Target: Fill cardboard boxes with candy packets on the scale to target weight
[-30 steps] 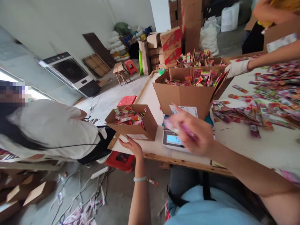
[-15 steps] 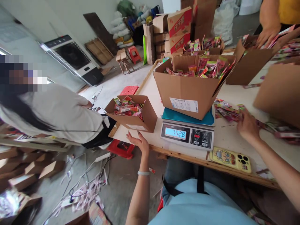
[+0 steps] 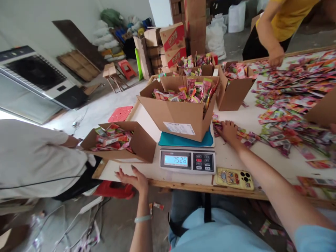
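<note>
My left hand is open, palm up and fingers spread, at the table's front edge. Just beyond it stands a small carton of snack packets, which the hand does not appear to grip. My right hand lies with fingers apart over loose snack packets to the right of the digital scale. On the scale's blue platform rests a larger open carton, filled with pink and green packets. The lit display reads about 752.6. A yellow phone lies in front.
A broad heap of packets covers the table's right side, where a co-worker's hand reaches in. Another filled carton stands behind the scale. At left sits a person in a white shirt. Red stools stand on the floor.
The view has swung right. My right hand has moved left, closer to the scale, and its fingers have spread. My left hand stays open. The display dropped slightly from about 752.8.
</note>
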Available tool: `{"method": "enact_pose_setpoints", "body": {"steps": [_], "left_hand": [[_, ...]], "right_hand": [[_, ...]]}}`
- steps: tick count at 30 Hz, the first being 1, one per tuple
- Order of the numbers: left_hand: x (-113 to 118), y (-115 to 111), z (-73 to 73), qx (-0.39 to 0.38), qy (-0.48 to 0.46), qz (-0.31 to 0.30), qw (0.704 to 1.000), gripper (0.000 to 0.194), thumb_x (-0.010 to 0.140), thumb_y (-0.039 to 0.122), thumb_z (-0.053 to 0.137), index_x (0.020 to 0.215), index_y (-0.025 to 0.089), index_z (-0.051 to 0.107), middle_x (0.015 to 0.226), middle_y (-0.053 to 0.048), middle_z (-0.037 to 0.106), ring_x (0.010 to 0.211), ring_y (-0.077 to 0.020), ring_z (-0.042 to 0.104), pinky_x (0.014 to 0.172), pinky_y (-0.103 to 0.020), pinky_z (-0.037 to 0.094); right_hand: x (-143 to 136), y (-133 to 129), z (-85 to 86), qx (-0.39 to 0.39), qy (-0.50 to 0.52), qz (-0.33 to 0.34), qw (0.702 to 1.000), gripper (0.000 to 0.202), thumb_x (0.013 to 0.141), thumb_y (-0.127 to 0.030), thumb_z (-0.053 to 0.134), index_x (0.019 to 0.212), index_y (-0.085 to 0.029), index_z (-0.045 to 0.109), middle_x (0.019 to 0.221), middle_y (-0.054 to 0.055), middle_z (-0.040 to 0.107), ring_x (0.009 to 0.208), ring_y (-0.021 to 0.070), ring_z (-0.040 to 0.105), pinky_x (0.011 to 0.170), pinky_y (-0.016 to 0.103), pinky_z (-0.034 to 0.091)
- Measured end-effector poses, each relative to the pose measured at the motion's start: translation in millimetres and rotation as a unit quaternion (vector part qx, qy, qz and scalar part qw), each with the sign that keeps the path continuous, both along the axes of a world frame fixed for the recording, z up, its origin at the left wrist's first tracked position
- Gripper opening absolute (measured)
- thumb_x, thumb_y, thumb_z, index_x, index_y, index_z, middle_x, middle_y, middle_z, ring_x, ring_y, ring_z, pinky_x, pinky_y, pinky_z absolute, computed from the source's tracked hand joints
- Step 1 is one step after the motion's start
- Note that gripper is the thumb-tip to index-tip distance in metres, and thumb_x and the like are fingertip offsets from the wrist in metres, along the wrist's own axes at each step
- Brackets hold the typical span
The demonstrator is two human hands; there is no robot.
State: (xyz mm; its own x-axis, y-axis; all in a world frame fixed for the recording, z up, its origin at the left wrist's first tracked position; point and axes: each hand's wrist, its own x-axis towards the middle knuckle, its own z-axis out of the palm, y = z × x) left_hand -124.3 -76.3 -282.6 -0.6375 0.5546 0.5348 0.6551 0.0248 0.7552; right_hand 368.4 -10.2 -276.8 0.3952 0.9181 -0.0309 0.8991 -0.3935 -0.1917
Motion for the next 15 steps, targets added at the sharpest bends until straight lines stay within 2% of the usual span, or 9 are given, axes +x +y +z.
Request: {"method": "enact_pose_setpoints", "body": {"steps": [2, 4, 6, 7, 9, 12, 13, 15], "left_hand": [[2, -2, 0.9, 0.000, -0.002, 0.004, 1.000, 0.070, 0.099, 0.051, 0.053, 0.154, 0.010, 0.040, 0.168, -0.030, 0.027, 0.165, -0.0369, 0.017, 0.133, -0.056, 0.014], [2, -3, -1.0, 0.003, 0.002, -0.005, 1.000, 0.072, 0.099, 0.053, 0.054, 0.154, 0.009, 0.040, 0.169, -0.031, 0.025, 0.165, -0.0367, 0.015, 0.133, -0.055, 0.014], [1, -3, -4.2, 0.006, 0.006, -0.013, 1.000, 0.073, 0.099, 0.056, 0.054, 0.154, 0.009, 0.040, 0.170, -0.031, 0.023, 0.166, -0.0369, 0.013, 0.134, -0.055, 0.013], [0, -3, -5.8, 0.006, 0.003, -0.015, 1.000, 0.074, 0.099, 0.057, 0.055, 0.154, 0.010, 0.040, 0.171, -0.030, 0.021, 0.166, -0.0369, 0.013, 0.134, -0.056, 0.013], [-1, -4, -7.8, 0.007, -0.007, -0.013, 1.000, 0.075, 0.099, 0.058, 0.056, 0.154, 0.011, 0.040, 0.172, -0.030, 0.019, 0.166, -0.0367, 0.013, 0.133, -0.056, 0.014], [0, -4, -8.1, 0.016, -0.015, -0.010, 1.000, 0.074, 0.099, 0.058, 0.056, 0.154, 0.011, 0.041, 0.171, -0.030, 0.022, 0.165, -0.0362, 0.015, 0.133, -0.056, 0.014], [1, -5, -7.8, 0.021, -0.014, -0.008, 1.000, 0.073, 0.099, 0.057, 0.055, 0.154, 0.011, 0.041, 0.171, -0.030, 0.023, 0.165, -0.0358, 0.015, 0.133, -0.056, 0.014], [2, -5, -7.2, 0.025, -0.015, -0.006, 1.000, 0.072, 0.099, 0.054, 0.056, 0.155, 0.010, 0.041, 0.171, -0.030, 0.023, 0.166, -0.0351, 0.015, 0.133, -0.055, 0.014]], "right_hand": [[-1, -18, 2.2, 0.011, -0.017, 0.021, 1.000, 0.056, 0.107, -0.046, 0.030, 0.139, -0.011, 0.061, 0.144, 0.025, 0.051, 0.134, 0.0334, 0.045, 0.110, 0.047, 0.035], [11, -28, 13.7, 0.019, -0.037, 0.031, 0.999, 0.050, 0.107, -0.041, 0.033, 0.128, -0.008, 0.065, 0.131, 0.024, 0.059, 0.121, 0.0293, 0.052, 0.104, 0.042, 0.036], [28, -28, 39.6, 0.036, -0.058, 0.020, 0.997, 0.047, 0.107, -0.038, 0.035, 0.121, -0.004, 0.065, 0.119, 0.023, 0.063, 0.105, 0.0238, 0.056, 0.093, 0.036, 0.037], [35, -25, 59.8, 0.048, -0.068, 0.008, 0.996, 0.046, 0.108, -0.038, 0.035, 0.120, -0.004, 0.064, 0.116, 0.023, 0.063, 0.098, 0.0213, 0.056, 0.087, 0.033, 0.036], [41, -17, 115.9, 0.087, -0.092, -0.024, 0.992, 0.046, 0.109, -0.040, 0.034, 0.122, -0.004, 0.061, 0.116, 0.023, 0.063, 0.093, 0.0187, 0.056, 0.080, 0.030, 0.034], [18, -8, 229.9, 0.221, -0.121, -0.040, 0.967, 0.047, 0.110, -0.044, 0.036, 0.122, -0.005, 0.059, 0.121, 0.021, 0.063, 0.107, 0.0198, 0.061, 0.086, 0.029, 0.040], [3, -6, 269.6, 0.279, -0.122, -0.028, 0.952, 0.048, 0.110, -0.045, 0.038, 0.121, -0.004, 0.059, 0.122, 0.021, 0.063, 0.114, 0.0217, 0.062, 0.092, 0.030, 0.042], [-35, -2, 338.4, 0.345, -0.126, 0.062, 0.928, 0.059, 0.110, -0.051, 0.032, 0.132, -0.002, 0.057, 0.132, 0.021, 0.060, 0.132, 0.0280, 0.058, 0.104, 0.036, 0.042]]}}
